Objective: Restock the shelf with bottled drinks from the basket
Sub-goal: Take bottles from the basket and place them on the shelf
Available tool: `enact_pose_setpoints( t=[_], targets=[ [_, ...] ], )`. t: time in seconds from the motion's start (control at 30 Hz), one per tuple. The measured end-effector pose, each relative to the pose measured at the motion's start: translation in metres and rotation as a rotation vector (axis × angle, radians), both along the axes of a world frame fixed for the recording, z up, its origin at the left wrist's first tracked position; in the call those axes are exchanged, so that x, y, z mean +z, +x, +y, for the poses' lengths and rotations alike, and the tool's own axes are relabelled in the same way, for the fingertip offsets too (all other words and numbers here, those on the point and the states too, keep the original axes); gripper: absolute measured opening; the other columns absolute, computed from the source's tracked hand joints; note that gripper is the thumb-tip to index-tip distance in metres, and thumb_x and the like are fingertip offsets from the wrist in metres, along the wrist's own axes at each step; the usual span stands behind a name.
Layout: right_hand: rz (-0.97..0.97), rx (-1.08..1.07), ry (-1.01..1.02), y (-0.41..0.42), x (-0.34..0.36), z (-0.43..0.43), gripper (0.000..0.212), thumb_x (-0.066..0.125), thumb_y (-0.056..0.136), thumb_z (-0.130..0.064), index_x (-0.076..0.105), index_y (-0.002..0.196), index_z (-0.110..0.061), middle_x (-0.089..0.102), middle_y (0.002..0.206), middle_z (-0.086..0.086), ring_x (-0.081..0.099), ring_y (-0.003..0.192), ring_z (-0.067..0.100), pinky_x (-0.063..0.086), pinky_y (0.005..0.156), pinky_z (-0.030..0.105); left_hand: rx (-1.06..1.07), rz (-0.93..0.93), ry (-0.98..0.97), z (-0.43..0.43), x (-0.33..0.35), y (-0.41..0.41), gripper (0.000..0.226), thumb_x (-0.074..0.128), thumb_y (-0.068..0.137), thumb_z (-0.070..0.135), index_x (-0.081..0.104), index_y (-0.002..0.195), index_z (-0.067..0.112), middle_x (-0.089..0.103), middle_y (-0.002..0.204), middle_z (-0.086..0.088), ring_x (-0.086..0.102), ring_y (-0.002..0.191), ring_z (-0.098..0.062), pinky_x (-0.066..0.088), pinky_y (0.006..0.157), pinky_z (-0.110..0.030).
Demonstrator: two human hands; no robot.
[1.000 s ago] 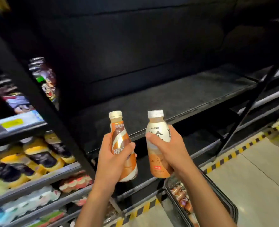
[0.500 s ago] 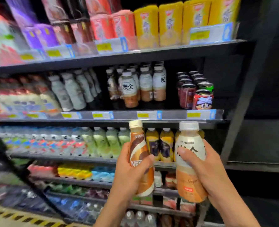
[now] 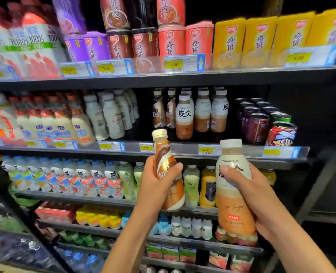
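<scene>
Two bottles are up in front of the shelving, one in each hand. The left hand (image 3: 154,188) wraps the lower body of a brown-and-orange coffee bottle (image 3: 163,157), with the thumb across the label so that only the letters "NE" show. Its cream cap tilts toward eleven o'clock.

The right hand (image 3: 258,196), at three o'clock from the left, grips a taller Tanbing bottle (image 3: 232,205) from its right side. The thumb covers part of the large characters and the fingers are hidden behind. This bottle stands nearly upright with its white cap on.

Both bottles hang in the air before the edge of the middle shelf (image 3: 182,149), touching no shelf. At twelve o'clock from the coffee bottle, on that shelf, stand brown-labelled bottles (image 3: 159,113) too dark to read in full. Beside them, toward three o'clock, is a row of shelved Tanbing bottles (image 3: 184,117), the rear ones hidden behind the front. Dark cans (image 3: 257,127) sit further toward three o'clock.

The goods at nine and ten o'clock of the picture are blurred. Yellow packs (image 3: 257,42) at one o'clock are partly cut by price tags. Both forearms run off the bottom edge.
</scene>
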State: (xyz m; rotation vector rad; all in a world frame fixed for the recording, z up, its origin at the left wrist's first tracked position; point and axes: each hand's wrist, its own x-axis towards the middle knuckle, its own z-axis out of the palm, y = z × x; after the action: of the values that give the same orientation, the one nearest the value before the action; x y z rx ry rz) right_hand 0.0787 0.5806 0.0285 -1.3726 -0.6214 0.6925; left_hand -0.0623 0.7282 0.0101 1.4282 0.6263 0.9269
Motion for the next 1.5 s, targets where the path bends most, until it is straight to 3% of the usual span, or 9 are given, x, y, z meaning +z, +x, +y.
enact_pose_setpoints(
  t=[0.3, 0.53, 0.7, 0.87, 1.0, 1.1, 1.27, 1.4, 1.5],
  targets=[
    [0.059, 0.032, 0.036, 0.030, 0.033, 0.064, 0.062, 0.081, 0.059, -0.046, 0.065, 0.114, -0.021, 0.069, 0.081, 0.004, 0.066, 0.064, 0.019, 0.056, 0.058, 0.035, -0.061, -0.037, -0.027, 0.079, 0.032, 0.036, 0.018, 0.061, 0.086, 0.035, 0.060, 0.102, 0.025, 0.068, 0.098, -0.007, 0.068, 0.091, -0.028, 0.056, 0.083, -0.049],
    [0.067, 0.026, -0.004, 0.079, 0.051, 0.112, 0.041, 0.076, 0.081, -0.028, 0.063, 0.119, -0.017, 0.069, 0.078, 0.003, 0.068, 0.060, 0.016, 0.056, 0.057, 0.035, -0.089, -0.065, -0.089, 0.132, 0.050, 0.072, 0.011, 0.045, 0.090, 0.025, 0.051, 0.093, 0.017, 0.060, 0.084, -0.003, 0.059, 0.078, -0.018, 0.050, 0.076, -0.039],
    [0.128, -0.021, -0.049, 0.101, 0.051, 0.144, 0.041, 0.080, 0.078, -0.035, 0.065, 0.111, -0.016, 0.071, 0.080, 0.004, 0.071, 0.064, 0.018, 0.058, 0.060, 0.039, -0.073, 0.063, -0.029, 0.167, 0.054, 0.092, 0.040, 0.058, 0.062, 0.045, 0.050, 0.088, 0.017, 0.055, 0.088, -0.007, 0.056, 0.083, -0.023, 0.048, 0.080, -0.044],
    [0.216, -0.140, 0.020, 0.119, 0.052, 0.180, 0.030, 0.079, 0.079, -0.030, 0.069, 0.101, -0.013, 0.073, 0.079, 0.005, 0.069, 0.064, 0.018, 0.060, 0.065, 0.038, 0.016, 0.137, -0.015, 0.198, 0.050, 0.112, 0.041, 0.067, 0.073, 0.031, 0.061, 0.103, 0.004, 0.065, 0.085, -0.007, 0.065, 0.083, -0.023, 0.054, 0.073, -0.034],
    [0.093, -0.179, 0.129, 0.129, 0.048, 0.206, 0.031, 0.082, 0.078, -0.014, 0.074, 0.108, -0.013, 0.078, 0.094, 0.005, 0.074, 0.074, 0.018, 0.059, 0.060, 0.030, 0.056, 0.140, 0.088, 0.216, 0.044, 0.127, 0.050, 0.082, 0.071, 0.017, 0.054, 0.113, 0.016, 0.070, 0.101, -0.003, 0.069, 0.090, -0.018, 0.057, 0.078, -0.034],
    [0.001, -0.160, 0.125, 0.137, 0.040, 0.212, 0.045, 0.085, 0.073, -0.007, 0.071, 0.115, -0.011, 0.078, 0.101, 0.005, 0.075, 0.090, 0.021, 0.061, 0.077, 0.039, 0.105, 0.190, 0.123, 0.233, 0.032, 0.137, 0.054, 0.088, 0.062, 0.018, 0.047, 0.096, 0.026, 0.069, 0.111, -0.009, 0.068, 0.100, -0.025, 0.055, 0.093, -0.048],
    [-0.101, -0.181, 0.062, 0.146, 0.027, 0.218, 0.053, 0.088, 0.066, 0.000, 0.071, 0.116, -0.010, 0.077, 0.104, 0.006, 0.074, 0.097, 0.022, 0.059, 0.088, 0.042, 0.126, 0.237, 0.138, 0.245, 0.027, 0.148, 0.069, 0.092, 0.055, 0.022, 0.048, 0.108, 0.015, 0.067, 0.113, -0.009, 0.066, 0.103, -0.025, 0.053, 0.095, -0.048],
    [-0.196, -0.216, 0.040, 0.151, 0.024, 0.225, 0.055, 0.089, 0.066, -0.001, 0.069, 0.117, -0.009, 0.076, 0.106, 0.004, 0.072, 0.092, 0.014, 0.058, 0.077, 0.025, 0.056, 0.251, 0.190, 0.258, 0.023, 0.158, 0.087, 0.094, 0.042, 0.038, 0.056, 0.116, 0.011, 0.071, 0.111, -0.003, 0.069, 0.103, -0.020, 0.055, 0.093, -0.046],
    [-0.221, -0.230, 0.041, 0.156, 0.017, 0.228, 0.064, 0.092, 0.061, -0.010, 0.067, 0.120, -0.011, 0.076, 0.108, 0.004, 0.072, 0.101, 0.020, 0.058, 0.090, 0.039, 0.047, 0.303, 0.254, 0.256, 0.026, 0.158, 0.066, 0.093, 0.059, 0.027, 0.054, 0.110, 0.010, 0.071, 0.109, -0.005, 0.068, 0.101, -0.019, 0.054, 0.093, -0.041]
  ],
)
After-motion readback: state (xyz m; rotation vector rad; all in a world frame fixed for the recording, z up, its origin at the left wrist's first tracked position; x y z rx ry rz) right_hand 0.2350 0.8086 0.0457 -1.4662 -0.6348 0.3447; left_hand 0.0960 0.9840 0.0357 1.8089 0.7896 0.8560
